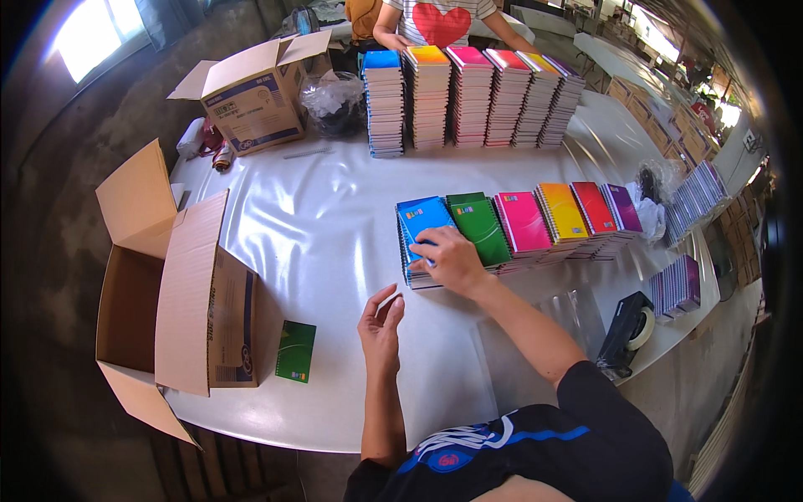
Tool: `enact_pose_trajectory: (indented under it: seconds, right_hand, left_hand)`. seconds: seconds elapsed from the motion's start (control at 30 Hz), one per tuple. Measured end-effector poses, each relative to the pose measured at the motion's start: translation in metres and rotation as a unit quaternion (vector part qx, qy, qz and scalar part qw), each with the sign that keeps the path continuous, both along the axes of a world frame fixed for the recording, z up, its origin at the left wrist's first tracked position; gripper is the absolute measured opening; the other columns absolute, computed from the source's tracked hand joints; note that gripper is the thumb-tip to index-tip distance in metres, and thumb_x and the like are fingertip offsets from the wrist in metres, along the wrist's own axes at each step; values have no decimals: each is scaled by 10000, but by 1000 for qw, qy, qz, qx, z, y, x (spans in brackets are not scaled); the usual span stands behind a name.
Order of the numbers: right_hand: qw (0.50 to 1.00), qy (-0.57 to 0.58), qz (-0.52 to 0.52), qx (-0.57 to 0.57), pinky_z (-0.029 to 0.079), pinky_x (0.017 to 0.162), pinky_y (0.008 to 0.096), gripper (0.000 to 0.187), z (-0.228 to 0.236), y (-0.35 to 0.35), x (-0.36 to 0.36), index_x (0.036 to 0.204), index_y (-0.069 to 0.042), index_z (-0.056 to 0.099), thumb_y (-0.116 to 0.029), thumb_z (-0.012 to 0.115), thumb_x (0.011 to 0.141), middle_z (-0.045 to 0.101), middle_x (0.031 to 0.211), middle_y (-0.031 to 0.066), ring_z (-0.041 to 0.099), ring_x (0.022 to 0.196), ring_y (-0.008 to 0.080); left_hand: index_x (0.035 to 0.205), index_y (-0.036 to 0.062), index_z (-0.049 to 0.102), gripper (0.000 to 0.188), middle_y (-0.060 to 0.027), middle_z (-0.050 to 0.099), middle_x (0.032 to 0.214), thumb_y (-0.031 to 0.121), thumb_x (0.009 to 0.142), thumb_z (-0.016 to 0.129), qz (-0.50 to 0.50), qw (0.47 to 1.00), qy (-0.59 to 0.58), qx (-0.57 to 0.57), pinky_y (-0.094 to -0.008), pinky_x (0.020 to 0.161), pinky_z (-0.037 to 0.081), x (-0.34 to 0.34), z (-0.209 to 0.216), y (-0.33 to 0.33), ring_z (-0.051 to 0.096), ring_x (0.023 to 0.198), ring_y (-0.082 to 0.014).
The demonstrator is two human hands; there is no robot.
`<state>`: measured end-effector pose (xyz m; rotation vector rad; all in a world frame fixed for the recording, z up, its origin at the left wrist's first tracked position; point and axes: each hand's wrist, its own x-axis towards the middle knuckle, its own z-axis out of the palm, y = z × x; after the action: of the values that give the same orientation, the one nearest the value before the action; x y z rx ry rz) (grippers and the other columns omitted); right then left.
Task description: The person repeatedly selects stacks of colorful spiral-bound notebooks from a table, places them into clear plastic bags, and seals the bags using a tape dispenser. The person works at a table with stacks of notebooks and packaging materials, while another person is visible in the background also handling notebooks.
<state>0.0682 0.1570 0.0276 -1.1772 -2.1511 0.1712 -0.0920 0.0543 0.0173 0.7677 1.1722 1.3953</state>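
My right hand (454, 261) reaches over the near row and grips the top blue spiral notebook (422, 215) of its stack by the edge. That notebook sits slightly askew on the pile. To its right stand stacks topped by a green notebook (483, 227), a pink notebook (524, 221), a yellow notebook (562, 209), a red notebook (594, 207) and a purple notebook (621, 207). Holding nothing, my left hand (381, 328) hovers over the table, fingers loosely curled with a gap to the thumb. A single green notebook (296, 351) lies flat to its left.
An open cardboard box (188, 301) stands at the left, another open box (251, 105) behind. Tall notebook stacks (429, 100) line the far side, where another person (439, 21) stands. A black tape dispenser (623, 335) and clear plastic sheets (535, 343) lie at the right of the table (326, 418).
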Motion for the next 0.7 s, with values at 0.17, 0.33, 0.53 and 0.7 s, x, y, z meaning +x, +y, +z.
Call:
enact_pose_trajectory:
  seconds: [0.17,0.33,0.53,0.7]
  right_hand:
    - [986,160,-9,-44,489,726,333,190,38,14,13,870,-100,713,-194,738,706,633,845,39,603,831,223]
    - [993,-79,37,79,480,811,402,428,76,-40,7,1079,-107,638,-224,778,692,620,1047,74,591,958,275]
    - [970,81,228,-27,228,1100,507,906,80,-44,56,1354,-164,415,-381,835,581,305,1447,164,284,1343,368]
    - [963,-242,-34,-116,307,1080,459,778,-5,1,104,1380,-236,399,-203,771,698,239,1491,145,254,1356,373]
  left_hand:
    - [1315,77,429,491,-90,532,1247,368,929,517,-47,989,-140,-14,-372,893,425,3,18,23,507,1167,-230]
    - [1283,-28,409,528,-178,545,1190,373,940,429,-318,812,-489,23,-510,915,463,2,32,48,535,1130,-306]
    - [1178,-31,468,383,-161,619,1058,119,842,577,-123,924,-356,-67,-345,681,599,-23,19,27,664,870,-261]
    - [1215,-29,431,451,-164,608,1072,107,825,611,-106,934,-330,-85,-342,704,593,-20,19,6,665,865,-258]
